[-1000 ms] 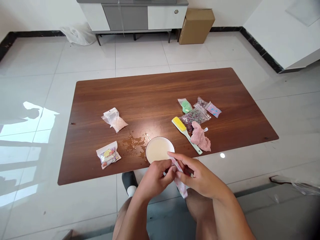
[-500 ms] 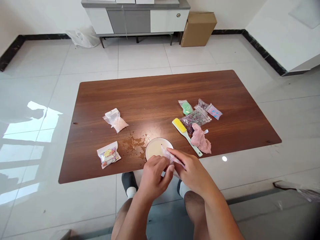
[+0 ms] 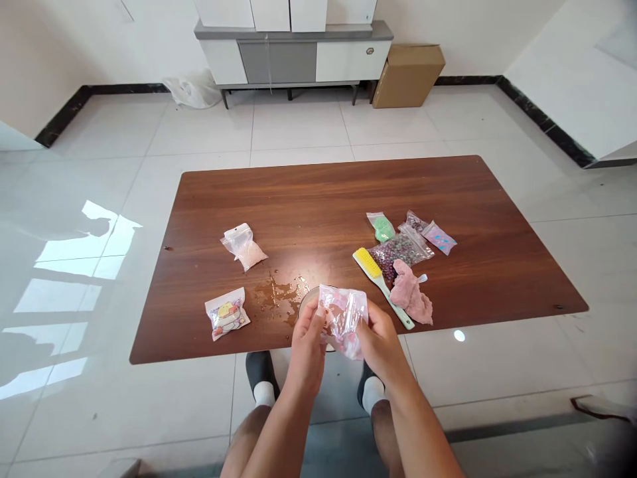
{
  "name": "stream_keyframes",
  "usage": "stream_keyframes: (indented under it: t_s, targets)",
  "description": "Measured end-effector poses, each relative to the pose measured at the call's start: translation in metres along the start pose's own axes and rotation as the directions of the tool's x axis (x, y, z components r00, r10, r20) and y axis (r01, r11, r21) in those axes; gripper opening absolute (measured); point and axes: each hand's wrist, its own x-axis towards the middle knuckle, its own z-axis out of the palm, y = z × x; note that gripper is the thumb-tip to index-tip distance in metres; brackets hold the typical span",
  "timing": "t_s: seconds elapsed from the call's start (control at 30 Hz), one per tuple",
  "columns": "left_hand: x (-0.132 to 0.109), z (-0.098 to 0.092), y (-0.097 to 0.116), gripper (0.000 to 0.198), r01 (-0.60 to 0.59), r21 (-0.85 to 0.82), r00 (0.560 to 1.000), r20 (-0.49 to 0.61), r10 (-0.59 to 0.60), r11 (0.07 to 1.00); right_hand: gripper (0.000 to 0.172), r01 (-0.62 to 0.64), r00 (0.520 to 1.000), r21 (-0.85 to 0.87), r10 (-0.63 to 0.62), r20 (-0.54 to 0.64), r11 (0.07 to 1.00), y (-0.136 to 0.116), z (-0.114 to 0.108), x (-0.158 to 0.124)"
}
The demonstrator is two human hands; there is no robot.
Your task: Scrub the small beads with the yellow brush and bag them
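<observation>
A small pink patterned plastic packet (image 3: 343, 318) is spread between both hands at the table's near edge. My left hand (image 3: 307, 338) pinches its left side, thumb on top. On the other side my right hand (image 3: 381, 335) grips the packet with its thumb on the front. Beneath lies a round white plate or shallow bowl (image 3: 304, 302), mostly hidden by the packet and hands, so its contents do not show. Left of it, water drops (image 3: 279, 292) wet the brown wooden table (image 3: 318, 199).
On the left lie a bag of pale pink grains (image 3: 249, 251) and a cartoon-printed packet (image 3: 227, 315). To the right are a yellow-bristled brush (image 3: 369, 263), a pink cloth (image 3: 411, 295), a bag of dark beads (image 3: 398, 249), a green bag (image 3: 383, 228) and a purple packet (image 3: 440, 238).
The packet has turned from edge-on over the plate to facing me, held flat between both hands. It now covers more of the plate. The whole view has shifted slightly.
</observation>
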Motion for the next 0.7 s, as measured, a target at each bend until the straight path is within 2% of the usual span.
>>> stream_keyframes:
  t_s: [0.1,0.13,0.2,0.27,0.33,0.47,0.6,0.7]
  targets:
    - [0.001,-0.004,-0.002,0.064,-0.136,0.147,0.984,-0.095,0.151,0.980,0.029,0.042,0.998,-0.073,-0.045,-0.038,0.996,0.000,0.009,0.000]
    - [0.001,-0.005,-0.002,0.068,-0.176,0.195,0.978,-0.077,0.194,0.965,0.030,0.058,0.997,-0.105,-0.064,-0.051,0.993,0.000,0.011,-0.001]
    - [-0.002,-0.006,-0.004,0.073,-0.235,0.269,0.971,0.031,0.235,0.934,0.034,0.100,0.992,-0.179,-0.113,-0.063,0.979,0.002,0.015,-0.002]
    - [-0.006,-0.005,-0.004,0.076,-0.246,0.309,0.968,0.134,0.214,0.919,0.039,0.166,0.983,-0.249,-0.181,-0.037,0.954,0.004,0.017,-0.003]
    - [-0.008,-0.005,-0.001,0.080,-0.203,0.329,0.974,0.167,0.155,0.922,0.042,0.240,0.969,-0.291,-0.245,0.019,0.926,0.007,0.016,-0.003]
    - [-0.009,-0.007,0.007,0.074,-0.104,0.368,0.986,0.159,0.048,0.924,0.046,0.318,0.948,-0.330,-0.304,0.095,0.889,0.009,0.013,-0.001]
    - [-0.005,-0.014,0.012,0.056,-0.186,0.440,0.982,0.118,0.149,0.879,0.050,0.349,0.926,-0.389,-0.378,0.002,0.853,0.008,0.010,0.001]
    - [-0.002,-0.019,0.012,0.052,-0.214,0.517,0.976,0.086,0.199,0.829,0.057,0.355,0.909,-0.410,-0.412,-0.056,0.840,0.009,0.009,0.002]
